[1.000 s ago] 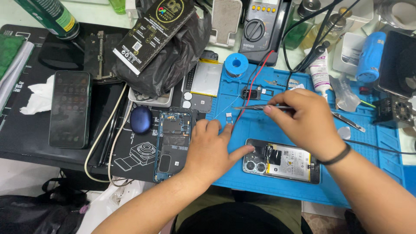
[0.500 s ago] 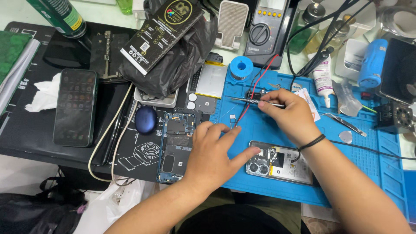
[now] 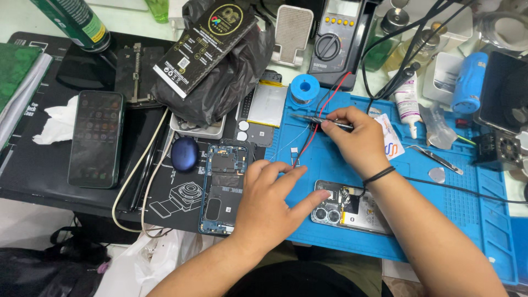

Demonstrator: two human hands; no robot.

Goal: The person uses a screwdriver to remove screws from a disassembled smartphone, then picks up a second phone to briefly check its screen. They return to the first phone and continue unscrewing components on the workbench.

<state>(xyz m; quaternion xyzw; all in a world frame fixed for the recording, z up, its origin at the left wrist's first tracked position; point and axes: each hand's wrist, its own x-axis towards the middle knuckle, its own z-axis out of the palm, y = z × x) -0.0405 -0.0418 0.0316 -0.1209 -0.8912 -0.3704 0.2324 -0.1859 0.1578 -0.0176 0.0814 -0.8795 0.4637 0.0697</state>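
Note:
An opened phone (image 3: 352,210) with its back off lies on the blue work mat (image 3: 451,220). My left hand (image 3: 272,203) rests beside it, fingers spread, the index fingertip touching the phone's upper left corner. My right hand (image 3: 357,140) is above the phone, pinching metal tweezers (image 3: 308,118) whose tips point left over the mat. Red and black probe leads (image 3: 316,124) run under the tweezers. A small white part (image 3: 294,150) lies on the mat just below the tweezer tips.
A blue phone frame (image 3: 223,187) lies left of my left hand on a black mat (image 3: 49,170). A dark phone (image 3: 96,137), a multimeter (image 3: 335,41), a solder spool (image 3: 304,88), a black bag (image 3: 220,66), a second pair of tweezers (image 3: 437,158) and a white tube (image 3: 408,104) surround the mat.
My right hand has moved up and left with the tweezers, away from the opened phone. My left hand has stayed by the phone's corner.

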